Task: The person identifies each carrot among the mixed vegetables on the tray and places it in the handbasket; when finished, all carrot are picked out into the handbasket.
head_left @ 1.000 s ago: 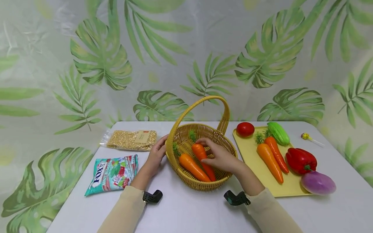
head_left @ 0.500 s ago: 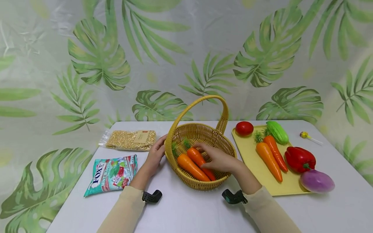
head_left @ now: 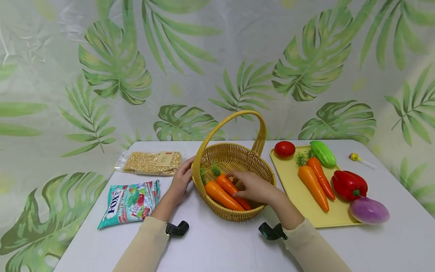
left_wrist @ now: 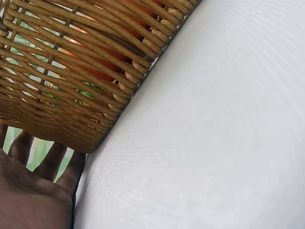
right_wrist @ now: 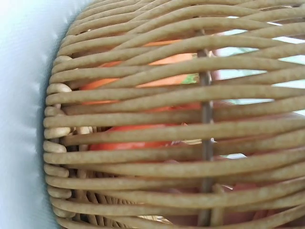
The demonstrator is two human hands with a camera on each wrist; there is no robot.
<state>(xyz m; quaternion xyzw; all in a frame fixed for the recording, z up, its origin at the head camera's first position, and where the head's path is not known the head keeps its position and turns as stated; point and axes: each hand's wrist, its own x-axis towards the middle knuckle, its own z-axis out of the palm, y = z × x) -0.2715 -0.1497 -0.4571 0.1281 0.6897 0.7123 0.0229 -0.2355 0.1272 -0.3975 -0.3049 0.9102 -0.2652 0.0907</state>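
A wicker basket (head_left: pixel 222 215) with a tall arched handle stands mid-table, two toy carrots lying side by side in it. My right hand (head_left: pixel 255 187) reaches over the rim, its fingers and thumb curled about the right-hand carrot (head_left: pixel 225 184); the fingertips are partly hidden. The other carrot (head_left: pixel 222 196) lies along its left side. Against the basket's left outer wall rests my left hand (head_left: pixel 180 183), with fairly straight fingers (left_wrist: pixel 50 162) touching the weave in the left wrist view. The right wrist view shows orange through the basket wall (right_wrist: pixel 143 169).
A yellow tray (head_left: pixel 283 170) on the right bears a tomato (head_left: pixel 284 150), two carrots, a green gourd (head_left: pixel 323 154), a red pepper (head_left: pixel 349 185) and a purple eggplant (head_left: pixel 369 210). A lollipop (head_left: pixel 361 160) lies beyond. To the left are a grain bag (head_left: pixel 153 163) and a candy bag (head_left: pixel 130 202).
The right-hand carrot's leafy end has swung left and down, so it now lies against the other carrot. My right hand has shifted slightly left and lower; my left hand stays at the basket.
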